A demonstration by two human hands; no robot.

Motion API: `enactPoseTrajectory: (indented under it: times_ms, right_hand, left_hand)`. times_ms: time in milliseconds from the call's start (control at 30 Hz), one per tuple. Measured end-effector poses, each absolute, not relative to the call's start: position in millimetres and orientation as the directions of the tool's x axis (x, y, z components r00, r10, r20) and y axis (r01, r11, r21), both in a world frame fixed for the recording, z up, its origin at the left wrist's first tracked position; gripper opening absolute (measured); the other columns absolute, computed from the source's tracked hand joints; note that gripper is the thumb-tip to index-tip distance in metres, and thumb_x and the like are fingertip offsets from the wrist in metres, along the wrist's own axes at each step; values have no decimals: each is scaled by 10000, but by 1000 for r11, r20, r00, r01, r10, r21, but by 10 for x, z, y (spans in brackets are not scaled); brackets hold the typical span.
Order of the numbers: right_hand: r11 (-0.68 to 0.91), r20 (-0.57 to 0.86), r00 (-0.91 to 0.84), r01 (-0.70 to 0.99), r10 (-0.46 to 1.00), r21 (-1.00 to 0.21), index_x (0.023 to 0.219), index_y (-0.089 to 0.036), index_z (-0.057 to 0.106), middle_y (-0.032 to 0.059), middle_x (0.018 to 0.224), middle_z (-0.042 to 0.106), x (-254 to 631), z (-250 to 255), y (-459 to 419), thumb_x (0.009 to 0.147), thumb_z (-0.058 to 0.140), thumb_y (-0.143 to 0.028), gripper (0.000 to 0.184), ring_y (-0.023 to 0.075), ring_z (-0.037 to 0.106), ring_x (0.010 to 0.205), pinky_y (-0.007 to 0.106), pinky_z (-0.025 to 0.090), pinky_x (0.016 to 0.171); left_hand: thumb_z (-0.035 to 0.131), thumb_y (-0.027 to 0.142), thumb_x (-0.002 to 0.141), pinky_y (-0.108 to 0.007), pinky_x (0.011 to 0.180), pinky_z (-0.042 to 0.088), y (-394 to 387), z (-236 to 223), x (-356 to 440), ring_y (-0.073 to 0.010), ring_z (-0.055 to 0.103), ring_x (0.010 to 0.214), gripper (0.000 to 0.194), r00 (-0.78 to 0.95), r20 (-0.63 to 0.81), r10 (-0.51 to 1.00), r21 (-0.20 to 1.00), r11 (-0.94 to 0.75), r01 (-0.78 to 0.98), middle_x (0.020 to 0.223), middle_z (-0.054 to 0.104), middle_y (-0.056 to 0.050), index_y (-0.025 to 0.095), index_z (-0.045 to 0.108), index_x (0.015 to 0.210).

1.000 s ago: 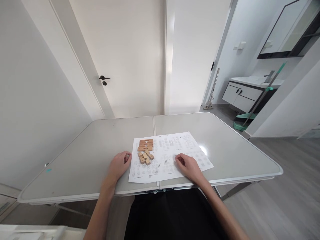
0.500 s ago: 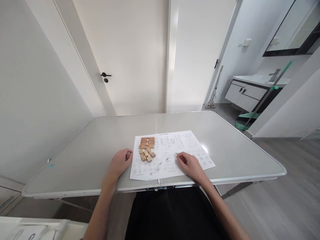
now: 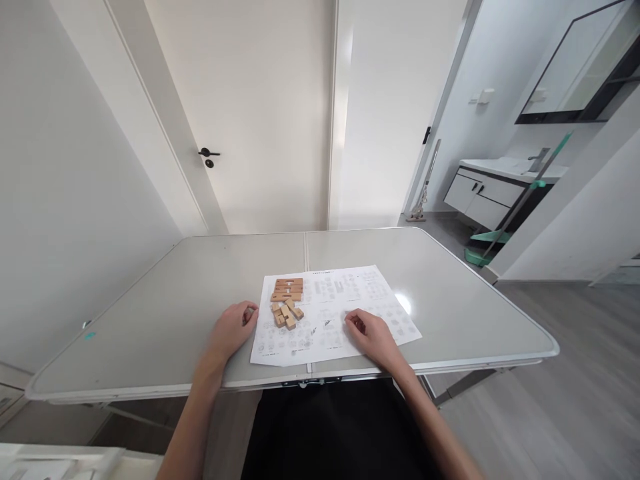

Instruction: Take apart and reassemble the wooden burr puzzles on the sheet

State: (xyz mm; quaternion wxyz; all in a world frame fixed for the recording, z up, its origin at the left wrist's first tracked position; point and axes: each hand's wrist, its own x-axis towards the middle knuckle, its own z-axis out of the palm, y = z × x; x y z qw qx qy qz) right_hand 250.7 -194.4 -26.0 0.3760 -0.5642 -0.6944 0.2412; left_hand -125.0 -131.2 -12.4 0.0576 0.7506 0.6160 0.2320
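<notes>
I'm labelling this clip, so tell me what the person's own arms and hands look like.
The left forearm and right forearm show no sleeves, watch or bracelet. The left hand and right hand are ungloved; no rings can be made out.

Left hand [image 3: 233, 328], right hand [image 3: 370, 333]: loosely curled, apparently.

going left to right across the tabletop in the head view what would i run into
Teal mark → left hand → wooden pieces → right hand. The printed sheet overlaps some of these, so it is left out.
</notes>
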Motion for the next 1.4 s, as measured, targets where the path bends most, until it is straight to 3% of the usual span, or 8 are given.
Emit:
enactPoseTrajectory:
  times_ms: [1400]
  right_hand:
    - [229,219,-91,598,971,-768,945,-238,669,25,850,730,2518,-307,-1967,981,523,-411,229,207,648,731,326,474,690]
  left_hand:
    - [502,381,948,-327,737,438,-1405,-116,-1203,-218,598,776,231,189,300,935,385,-300,873,719,606,-12,222,668,972]
